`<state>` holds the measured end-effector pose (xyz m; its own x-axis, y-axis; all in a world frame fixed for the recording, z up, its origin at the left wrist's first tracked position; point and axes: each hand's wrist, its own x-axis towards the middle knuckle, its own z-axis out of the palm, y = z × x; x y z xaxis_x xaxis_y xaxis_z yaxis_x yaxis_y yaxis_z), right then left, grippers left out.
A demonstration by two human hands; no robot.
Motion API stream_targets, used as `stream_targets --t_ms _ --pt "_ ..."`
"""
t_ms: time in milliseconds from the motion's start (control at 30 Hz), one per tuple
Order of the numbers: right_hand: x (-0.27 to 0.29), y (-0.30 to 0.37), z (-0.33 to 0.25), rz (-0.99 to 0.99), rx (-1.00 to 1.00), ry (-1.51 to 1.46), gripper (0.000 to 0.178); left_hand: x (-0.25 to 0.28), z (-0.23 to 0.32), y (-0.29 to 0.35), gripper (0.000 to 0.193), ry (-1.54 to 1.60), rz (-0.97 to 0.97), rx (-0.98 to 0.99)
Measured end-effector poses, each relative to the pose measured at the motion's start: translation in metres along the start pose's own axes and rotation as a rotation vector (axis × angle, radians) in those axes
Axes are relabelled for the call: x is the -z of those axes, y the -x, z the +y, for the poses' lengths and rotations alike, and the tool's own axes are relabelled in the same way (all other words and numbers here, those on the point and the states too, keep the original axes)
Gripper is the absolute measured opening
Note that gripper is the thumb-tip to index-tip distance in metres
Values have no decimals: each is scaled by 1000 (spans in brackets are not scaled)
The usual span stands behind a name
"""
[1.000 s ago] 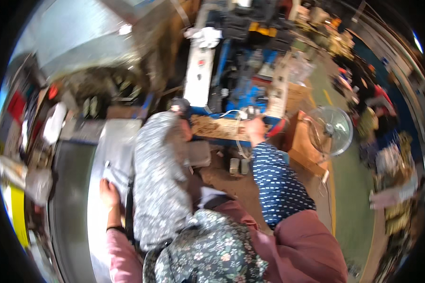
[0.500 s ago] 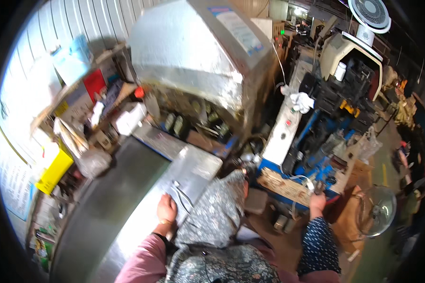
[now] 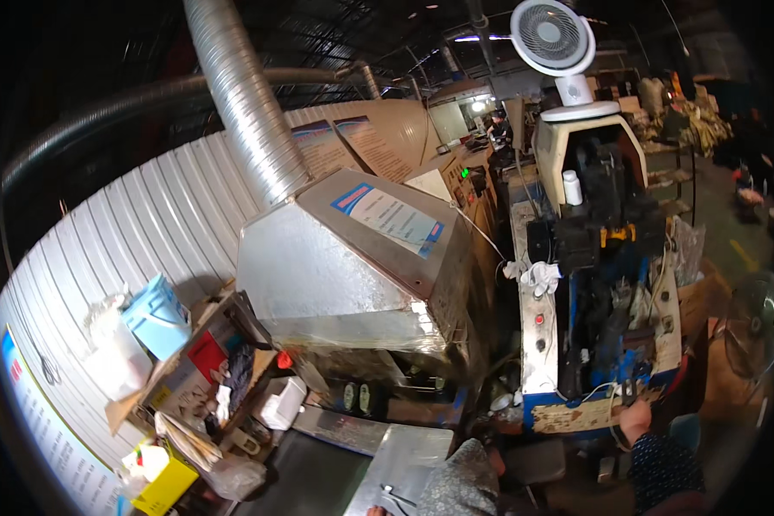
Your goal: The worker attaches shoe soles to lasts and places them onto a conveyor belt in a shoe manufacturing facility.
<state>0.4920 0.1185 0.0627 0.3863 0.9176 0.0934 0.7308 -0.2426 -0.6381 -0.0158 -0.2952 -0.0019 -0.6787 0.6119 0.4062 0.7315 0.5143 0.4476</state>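
Hands rest well apart. The left hand barely shows at the lower edge, near a slim metal tool lying on a silvery table; its grip cannot be told. The right hand is at the front edge of a blue-and-white machine, by a dark metal part; whether it grasps that part is unclear. Between them is grey speckled cloth. Farther off, a metal hood stands behind the table, and a white fan tops the machine.
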Motion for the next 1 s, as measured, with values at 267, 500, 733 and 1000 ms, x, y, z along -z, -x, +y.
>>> stream_targets --t_ms 267,500,733,1000 --pt "8 -7 -2 -15 -18 78 40 -21 -7 -5 40 105 29 34" --pt "3 -18 19 47 55 68 49 13 32 -26 24 94 145 38" --pt "22 37 -70 -14 226 288 38 32 1 3 35 -6 71 114" --pt "-75 -74 4 -267 870 849 30 28 -9 25 41 43 -59 4"
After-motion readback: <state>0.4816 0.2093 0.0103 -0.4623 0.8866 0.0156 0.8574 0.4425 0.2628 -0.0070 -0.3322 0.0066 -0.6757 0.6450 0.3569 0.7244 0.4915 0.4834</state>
